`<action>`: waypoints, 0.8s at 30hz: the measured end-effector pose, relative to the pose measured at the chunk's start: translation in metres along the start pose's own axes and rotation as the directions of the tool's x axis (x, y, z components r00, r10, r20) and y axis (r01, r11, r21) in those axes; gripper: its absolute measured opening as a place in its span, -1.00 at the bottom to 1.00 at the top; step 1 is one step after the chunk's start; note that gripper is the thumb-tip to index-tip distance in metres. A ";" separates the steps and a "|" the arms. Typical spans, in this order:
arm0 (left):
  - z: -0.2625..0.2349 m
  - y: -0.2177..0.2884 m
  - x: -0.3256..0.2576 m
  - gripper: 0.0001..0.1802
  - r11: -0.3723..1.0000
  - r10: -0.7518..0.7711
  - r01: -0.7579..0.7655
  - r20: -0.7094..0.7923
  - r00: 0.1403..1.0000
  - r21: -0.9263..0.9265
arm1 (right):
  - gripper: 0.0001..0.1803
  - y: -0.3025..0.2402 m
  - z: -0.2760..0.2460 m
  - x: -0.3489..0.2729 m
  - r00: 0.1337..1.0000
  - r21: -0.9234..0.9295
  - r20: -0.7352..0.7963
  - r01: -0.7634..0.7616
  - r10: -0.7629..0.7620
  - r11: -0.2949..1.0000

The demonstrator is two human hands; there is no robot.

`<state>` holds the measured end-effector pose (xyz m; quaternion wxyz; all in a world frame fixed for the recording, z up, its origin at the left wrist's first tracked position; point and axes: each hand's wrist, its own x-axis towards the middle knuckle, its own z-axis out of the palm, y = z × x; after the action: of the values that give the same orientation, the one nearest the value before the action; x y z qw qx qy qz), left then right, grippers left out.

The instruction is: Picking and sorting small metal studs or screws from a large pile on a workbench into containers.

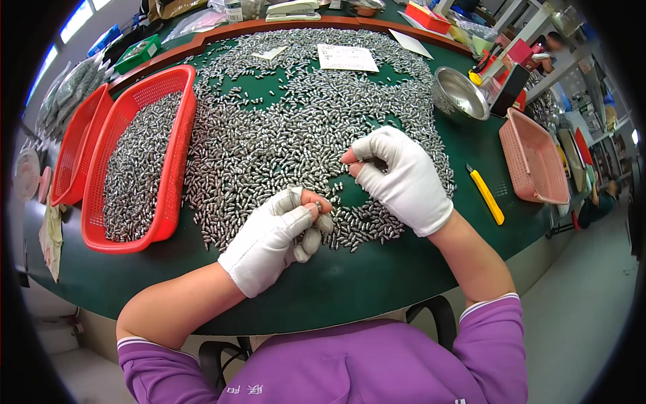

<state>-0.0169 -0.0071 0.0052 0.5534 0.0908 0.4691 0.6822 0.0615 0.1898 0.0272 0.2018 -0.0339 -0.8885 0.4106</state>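
A wide layer of small, shiny, silver metal parts [269,135] covers the green tabletop in front of me. Both hands wear white gloves with bare thumb and index fingertips. My left hand [276,232] is closed at the near edge of the layer, pinching a small metal part [318,206] between thumb and index finger. Over the right side of the layer is my right hand [400,178], its thumb and index fingertips nearly together just above the parts. Whatever those fingertips hold, if anything, is too small to make out.
A red plastic basket [188,128] full of similar parts stands left, beside another red basket [70,168]. To the right are a steel bowl [461,94], a yellow utility knife [487,196] and a pink basket [531,165]. Paper slips [347,58] lie on the far parts.
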 end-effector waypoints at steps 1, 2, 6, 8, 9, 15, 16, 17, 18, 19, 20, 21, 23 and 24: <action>0.000 0.000 0.000 -0.84 1.000 -0.005 0.005 0.007 1.000 -0.010 | -0.88 0.003 0.000 0.000 1.000 0.000 -0.001 -0.001 0.001 1.000; -0.001 0.000 0.000 -0.85 1.000 -0.009 0.009 0.013 1.000 -0.021 | -0.88 0.008 0.001 0.001 0.997 -0.081 -0.001 0.080 -0.080 0.994; -0.005 0.000 0.001 -0.79 1.000 0.001 0.000 0.032 0.999 -0.024 | -0.93 0.014 0.002 0.003 0.972 -0.331 0.107 0.232 -0.208 0.915; -0.004 0.001 0.000 -0.77 0.998 0.013 -0.008 0.075 0.997 -0.068 | -0.92 0.019 0.003 0.001 0.970 -0.344 0.140 0.234 -0.197 0.909; -0.002 0.002 -0.001 -0.77 0.998 0.012 -0.007 0.078 0.997 -0.068 | -0.92 0.019 0.003 0.001 0.964 -0.380 0.180 0.253 -0.197 0.890; 0.000 0.001 -0.002 -0.79 0.999 0.033 -0.032 0.006 0.999 -0.037 | -0.90 0.020 0.007 0.002 0.941 -0.462 0.243 0.324 -0.234 0.825; -0.002 0.000 -0.001 -0.80 0.999 0.018 -0.018 0.010 1.000 -0.038 | -0.90 0.019 0.008 0.001 0.946 -0.492 0.240 0.312 -0.217 0.813; -0.003 -0.001 0.000 -0.81 0.999 0.004 -0.004 0.014 1.000 -0.039 | -0.90 0.017 0.008 0.001 0.950 -0.520 0.237 0.299 -0.202 0.800; -0.002 0.000 0.000 -0.81 0.999 0.005 -0.004 0.015 1.000 -0.039 | -0.90 0.015 0.008 0.000 0.951 -0.521 0.236 0.299 -0.202 0.799; -0.002 0.000 0.000 -0.80 1.000 -0.003 0.003 0.004 1.000 -0.016 | -0.90 0.013 0.008 0.001 0.954 -0.371 0.199 0.284 -0.223 0.884; -0.002 0.000 0.000 -0.80 1.000 -0.011 0.011 -0.008 1.000 0.008 | -0.90 0.010 0.008 0.002 0.958 -0.208 0.160 0.268 -0.237 0.941; -0.002 0.001 0.000 -0.80 1.000 -0.008 0.008 -0.014 1.000 0.006 | -0.90 0.004 0.009 0.000 0.969 -0.084 0.179 0.186 -0.169 0.979; 0.001 0.001 0.000 -0.77 0.999 -0.009 0.009 -0.007 1.000 0.035 | -0.89 -0.004 0.008 -0.004 0.966 0.072 0.239 0.088 -0.103 0.994; 0.001 0.001 0.000 -0.77 0.999 -0.009 0.009 -0.005 1.000 0.034 | -0.88 -0.006 0.008 -0.005 0.956 0.078 0.273 0.090 -0.108 0.993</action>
<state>-0.0171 -0.0063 0.0064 0.5538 0.0963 0.4825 0.6717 0.0639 0.1790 0.0256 0.0970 0.0749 -0.8947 0.4294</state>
